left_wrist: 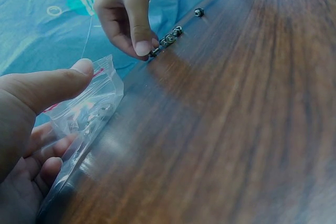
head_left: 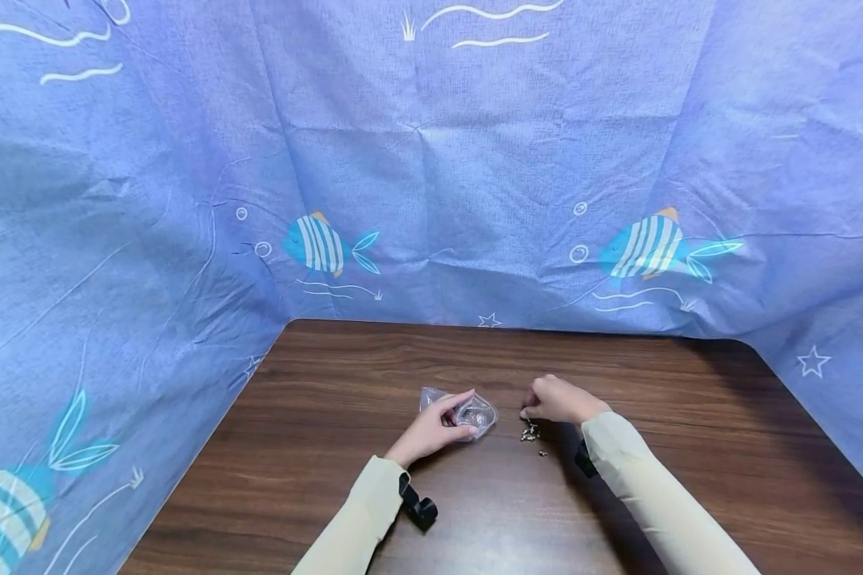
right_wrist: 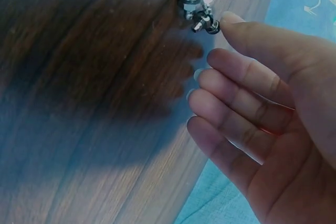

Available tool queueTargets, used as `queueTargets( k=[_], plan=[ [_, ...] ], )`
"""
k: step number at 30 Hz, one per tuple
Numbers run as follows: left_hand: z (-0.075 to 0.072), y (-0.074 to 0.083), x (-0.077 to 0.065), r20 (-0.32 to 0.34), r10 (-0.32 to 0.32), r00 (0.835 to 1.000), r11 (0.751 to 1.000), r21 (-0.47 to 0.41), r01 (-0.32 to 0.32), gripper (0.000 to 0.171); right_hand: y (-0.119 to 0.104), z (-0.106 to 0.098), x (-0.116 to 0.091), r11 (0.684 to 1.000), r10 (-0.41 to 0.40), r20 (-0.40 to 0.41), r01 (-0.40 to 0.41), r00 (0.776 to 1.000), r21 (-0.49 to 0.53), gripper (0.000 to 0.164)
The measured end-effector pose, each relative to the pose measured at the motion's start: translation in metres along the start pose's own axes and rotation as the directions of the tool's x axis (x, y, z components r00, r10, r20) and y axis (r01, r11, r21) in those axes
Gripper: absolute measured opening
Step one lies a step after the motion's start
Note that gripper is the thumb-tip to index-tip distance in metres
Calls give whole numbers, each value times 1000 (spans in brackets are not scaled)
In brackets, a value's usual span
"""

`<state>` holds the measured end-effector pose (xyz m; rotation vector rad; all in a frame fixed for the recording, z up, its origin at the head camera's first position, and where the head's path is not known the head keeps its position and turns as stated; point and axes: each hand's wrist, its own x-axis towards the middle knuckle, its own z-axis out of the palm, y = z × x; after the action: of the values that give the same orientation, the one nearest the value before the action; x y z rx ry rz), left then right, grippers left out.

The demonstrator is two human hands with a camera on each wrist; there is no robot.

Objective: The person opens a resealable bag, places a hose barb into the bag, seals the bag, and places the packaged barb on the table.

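My left hand holds a clear zip bag with a red line along its top. In the left wrist view the thumb lies along the upper side of the bag, and the other fingers curl beneath it. Small shiny shapes show through the plastic. To its right, my right hand reaches down to a small pile of metal fittings. In the right wrist view the thumb tip is right at one fitting, and a gap separates thumb from index finger. The other fingers of the right hand are loosely bent.
One loose fitting lies apart from the pile, nearer to me. The brown wood-grain table carries everything. A blue fabric sheet with fish drawings hangs behind the table and along its sides. Black camera straps circle the wrists.
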<state>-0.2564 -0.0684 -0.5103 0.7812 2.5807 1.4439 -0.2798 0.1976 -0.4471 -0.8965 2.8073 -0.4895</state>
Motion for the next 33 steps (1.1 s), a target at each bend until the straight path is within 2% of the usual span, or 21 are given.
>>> queueTargets(
  k=[5, 8, 14, 21, 27, 33],
  plan=[
    [0, 0, 0, -1, 4, 1000, 1000, -7, -4, 64, -2, -1, 0, 1000, -9, -6, 9, 1000, -8, 23],
    [0, 0, 1, -3, 9, 1000, 1000, -13, -9, 64, -3, -1, 0, 1000, 11, 10, -11, 1000, -4, 25],
    [0, -1, 1, -4, 12, 1000, 1000, -12, -12, 64, -5, -1, 1, 999, 50, 37, -50, 998, -14, 17],
    [0, -2, 2, -9, 21, 1000, 1000, -7, -21, 64, -4, -1, 0, 1000, -9, 25, 10, 1000, -16, 26],
    [0, -3, 3, -8, 21, 1000, 1000, -15, -21, 63, -3, 0, 0, 999, -45, -2, 44, 999, -31, 23],
    [0, -4, 2, -4, 17, 1000, 1000, -6, -17, 63, -3, 1, -1, 999, -41, 21, 41, 999, -18, 41]
  ],
)
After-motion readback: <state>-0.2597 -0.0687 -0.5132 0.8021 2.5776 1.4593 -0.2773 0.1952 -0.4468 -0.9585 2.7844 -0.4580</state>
